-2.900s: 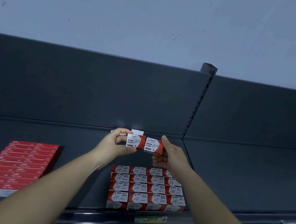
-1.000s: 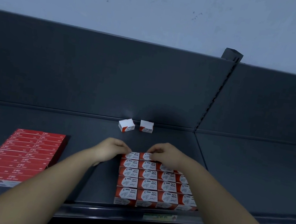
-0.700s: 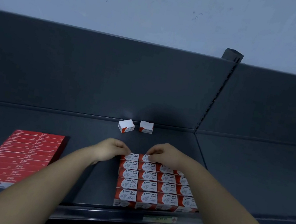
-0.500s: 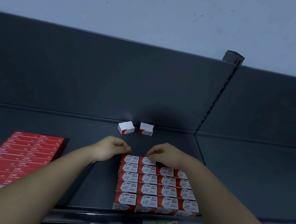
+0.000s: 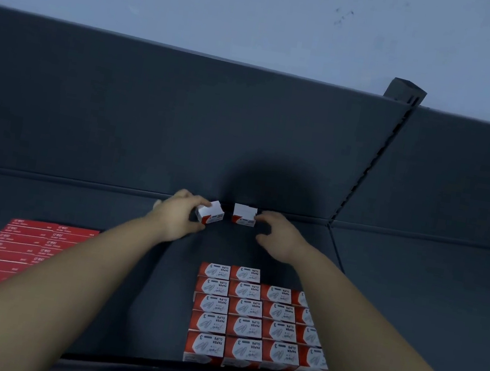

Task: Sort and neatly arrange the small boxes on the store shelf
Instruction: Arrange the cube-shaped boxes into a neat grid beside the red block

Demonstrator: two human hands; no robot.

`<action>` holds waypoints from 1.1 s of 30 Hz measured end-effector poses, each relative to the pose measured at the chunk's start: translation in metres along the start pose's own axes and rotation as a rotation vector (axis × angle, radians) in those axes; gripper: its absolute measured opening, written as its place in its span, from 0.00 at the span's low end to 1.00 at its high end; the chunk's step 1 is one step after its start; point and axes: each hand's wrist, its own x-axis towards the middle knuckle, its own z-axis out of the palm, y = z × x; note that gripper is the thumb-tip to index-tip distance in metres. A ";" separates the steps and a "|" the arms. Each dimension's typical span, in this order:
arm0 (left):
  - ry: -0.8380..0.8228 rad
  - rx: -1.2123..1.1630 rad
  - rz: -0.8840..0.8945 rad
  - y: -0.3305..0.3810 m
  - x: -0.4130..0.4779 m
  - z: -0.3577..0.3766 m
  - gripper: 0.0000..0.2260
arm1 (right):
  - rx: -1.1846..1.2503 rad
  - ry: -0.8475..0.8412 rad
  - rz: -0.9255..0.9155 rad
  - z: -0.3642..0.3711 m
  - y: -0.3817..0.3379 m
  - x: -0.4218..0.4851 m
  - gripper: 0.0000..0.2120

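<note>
Left hand (image 5: 180, 218): thumb and fingers curled round the tilted box (image 5: 210, 212), a small red-and-white carton, skewed with one corner turned toward the person; whether it was lifted off the shelf (image 5: 413, 292) could not be told. Right hand (image 5: 280, 239): fingers spread and loosely bent, thumb held apart below, one fingertip touching the right end of the second box (image 5: 244, 215), nothing clamped. Second box: same kind, sitting square on the shelf just left of the right hand's fingertips and just right of the tilted box, a narrow gap between the two. Both cartons lay at the rear of the shelf, close to the dark back panel (image 5: 151, 122) just beyond the hands. Block of paper clip boxes (image 5: 248, 317): red-and-white cartons packed edge to edge in rows, printed PAPER CLIPS, located nearer the person than both hands, below the right wrist, its right side crossed by the right forearm; the rearmost row held two cartons only. Flat red packs (image 5: 11, 257): a stacked spread well to the left of and nearer than the left hand, partly hidden by the left forearm. Upright post (image 5: 405, 90): slotted, rising beyond and to the right of the right hand against a pale wall (image 5: 264, 12)
</note>
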 end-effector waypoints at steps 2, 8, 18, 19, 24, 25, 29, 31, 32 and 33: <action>-0.054 0.046 -0.007 0.002 0.005 0.001 0.24 | -0.052 -0.038 -0.024 0.005 -0.001 0.006 0.31; 0.035 0.007 0.015 0.001 0.014 0.012 0.17 | -0.233 -0.132 -0.035 0.015 -0.002 0.019 0.38; -0.006 -0.233 0.155 -0.003 0.010 0.030 0.24 | -0.267 0.085 -0.133 0.019 -0.001 0.026 0.24; -0.013 -0.222 0.159 -0.003 0.011 0.031 0.24 | -0.217 0.076 -0.126 0.022 0.001 0.026 0.24; -0.001 -0.335 0.139 -0.006 0.012 0.030 0.13 | 0.209 0.065 -0.053 0.021 0.011 0.021 0.20; 0.007 -0.426 0.108 -0.004 0.011 0.027 0.08 | 0.334 0.030 -0.019 0.017 0.010 0.018 0.19; -0.100 -0.848 -0.095 0.014 0.001 0.011 0.08 | 0.767 -0.090 0.087 0.005 0.003 0.006 0.09; -0.180 -0.936 -0.174 0.019 -0.004 0.005 0.14 | 0.874 -0.120 0.109 0.002 -0.002 0.000 0.12; -0.203 -0.967 -0.193 0.020 -0.006 0.003 0.17 | 0.891 -0.122 0.112 0.001 -0.003 -0.002 0.14; -0.216 -0.989 -0.202 0.020 -0.007 0.002 0.20 | 0.897 -0.120 0.111 0.000 -0.004 -0.004 0.16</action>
